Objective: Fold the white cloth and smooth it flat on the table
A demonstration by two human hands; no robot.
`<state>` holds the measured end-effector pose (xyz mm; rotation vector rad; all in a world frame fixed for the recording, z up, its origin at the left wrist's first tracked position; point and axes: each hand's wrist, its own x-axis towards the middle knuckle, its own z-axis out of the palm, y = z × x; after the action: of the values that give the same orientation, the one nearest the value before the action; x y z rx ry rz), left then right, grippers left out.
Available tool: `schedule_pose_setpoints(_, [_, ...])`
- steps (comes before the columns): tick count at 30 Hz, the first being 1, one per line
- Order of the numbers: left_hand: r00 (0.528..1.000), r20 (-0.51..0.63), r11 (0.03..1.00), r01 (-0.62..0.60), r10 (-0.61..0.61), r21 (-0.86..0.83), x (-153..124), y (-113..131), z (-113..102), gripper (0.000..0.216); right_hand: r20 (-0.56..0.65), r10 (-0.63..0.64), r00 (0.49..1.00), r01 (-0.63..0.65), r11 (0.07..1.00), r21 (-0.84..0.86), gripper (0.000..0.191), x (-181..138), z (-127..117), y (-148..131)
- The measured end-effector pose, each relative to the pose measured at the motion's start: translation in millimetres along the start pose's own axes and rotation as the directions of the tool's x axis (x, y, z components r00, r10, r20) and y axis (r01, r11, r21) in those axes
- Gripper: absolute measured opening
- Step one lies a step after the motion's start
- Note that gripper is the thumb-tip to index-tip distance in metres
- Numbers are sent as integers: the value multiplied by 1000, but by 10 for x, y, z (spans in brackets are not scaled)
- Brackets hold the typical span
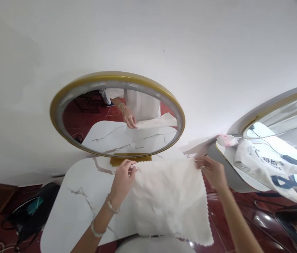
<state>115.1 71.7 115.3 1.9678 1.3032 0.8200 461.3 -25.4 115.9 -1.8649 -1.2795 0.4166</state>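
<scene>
A white cloth (169, 196) with a scalloped edge hangs spread between my hands, above the right part of the marble-patterned table (82, 203). My left hand (124, 179) pinches its upper left corner. At the upper right corner, my right hand (213, 171) grips the cloth between thumb and fingers. The cloth's lower edge drops past the table's front, and its right edge hangs beyond the tabletop. Two bracelets circle my left wrist. One hand and part of the cloth are reflected in the oval mirror (117, 137) behind the table.
To the right stands a second table with a tissue pack (227, 140), a white printed cloth bag (259, 161) and another mirror (285, 116). A black bag (36, 207) lies on the red floor at left, near cables. A pale seat (155, 245) stands below the cloth.
</scene>
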Motion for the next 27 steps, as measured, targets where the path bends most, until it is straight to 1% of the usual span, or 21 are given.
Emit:
schedule_pose_setpoints(1, [999, -48, 999, 4, -2, 49, -5, -95, 242, 34, -22, 11, 1000, -9, 998, 59, 36, 44, 167, 156])
schedule_pose_setpoints(2, [997, -76, 995, 7, 0, 100, -40, -199, 477, 41, -18, 6, 1000, -4, 996, 92, 45, 45, 334, 320])
schedule_pose_setpoints(3, [997, -79, 989, 7, 5, 150, -97, -307, 701, 48, -28, -21, 999, 24, 996, 91, 52, 6, 495, 486])
schedule_pose_setpoints(4, [998, -59, 981, -3, 15, 194, -165, -415, 909, 52, -24, -59, 998, 60, 996, 62, 53, -64, 647, 648])
schedule_pose_setpoints(6, [998, 31, 964, -55, 49, 260, -289, -616, 1267, 52, 74, -114, 991, 115, 993, -9, 50, -254, 920, 929])
schedule_pose_setpoints(8, [987, 128, 941, -129, 93, 313, -325, -778, 1533, 49, 204, -136, 969, 152, 986, -63, 48, -427, 1153, 1115])
schedule_pose_setpoints(9, [980, 164, 926, -163, 113, 339, -299, -840, 1628, 48, 259, -136, 956, 166, 981, -96, 49, -480, 1256, 1167])
schedule_pose_setpoints(11, [970, 197, 896, -208, 139, 392, -173, -922, 1750, 49, 323, -114, 939, 183, 964, -192, 51, -500, 1435, 1196])
schedule_pose_setpoints(13, [968, 205, 865, -226, 147, 447, -3, -952, 1807, 51, 346, -69, 936, 185, 932, -313, 54, -417, 1576, 1154])
schedule_pose_setpoints(15, [971, 198, 839, -217, 133, 500, 149, -942, 1844, 53, 338, -19, 941, 170, 889, -425, 55, -277, 1686, 1082])
schedule_pose_setpoints(17, [980, 172, 818, -183, 105, 545, 251, -910, 1896, 54, 316, 6, 949, 162, 850, -501, 57, -129, 1785, 1009])
schedule_pose_setpoints(19, [990, 128, 804, -125, 61, 581, 314, -869, 1975, 55, 339, -22, 940, 209, 825, -526, 59, -3, 1890, 954])
schedule_pose_setpoints(23, [998, 36, 784, 13, -45, 621, 412, -790, 2138, 54, 463, -128, 877, 374, 787, -491, 54, 204, 2095, 932])
schedule_pose_setpoints(27, [996, -20, 770, 79, -86, 634, 567, -696, 2220, 49, 484, -200, 852, 441, 771, -459, 52, 457, 2158, 1004])
